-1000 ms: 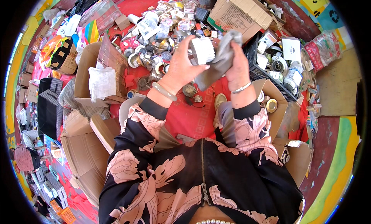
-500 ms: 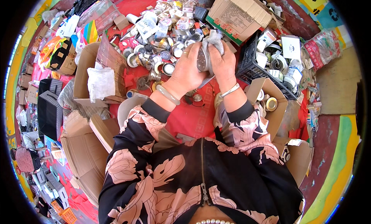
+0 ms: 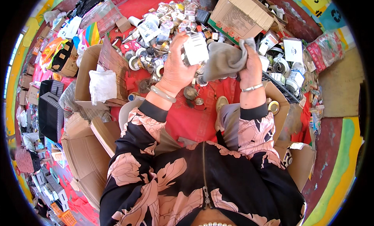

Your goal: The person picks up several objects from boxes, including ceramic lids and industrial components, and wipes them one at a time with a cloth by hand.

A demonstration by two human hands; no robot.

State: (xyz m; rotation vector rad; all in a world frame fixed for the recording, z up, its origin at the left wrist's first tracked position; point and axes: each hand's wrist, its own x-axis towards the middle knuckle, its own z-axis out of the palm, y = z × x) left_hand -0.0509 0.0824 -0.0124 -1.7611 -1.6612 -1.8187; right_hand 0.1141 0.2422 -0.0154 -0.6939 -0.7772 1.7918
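My left hand (image 3: 177, 68) is raised over the red floor and grips a small glass jar with a white label (image 3: 194, 49). My right hand (image 3: 249, 66) clutches a grey cloth (image 3: 223, 60) that drapes toward the jar and touches its side. Both wrists wear bracelets, and my sleeves are black with pink flowers. Beneath the hands lies a heap of small jars, lids and white boxes (image 3: 163, 31).
Open cardboard boxes stand at my left (image 3: 87, 155), one holding a white bag (image 3: 102, 85). A large cardboard box (image 3: 241, 15) lies at the back right beside a black crate (image 3: 286, 91) of jars. Another carton (image 3: 300, 163) sits at my right. Bags and packages crowd the far left.
The hands came together with cloth against the jar half a second ago, then drew apart; now the jar's white label shows again in the left hand, with the cloth at its right.
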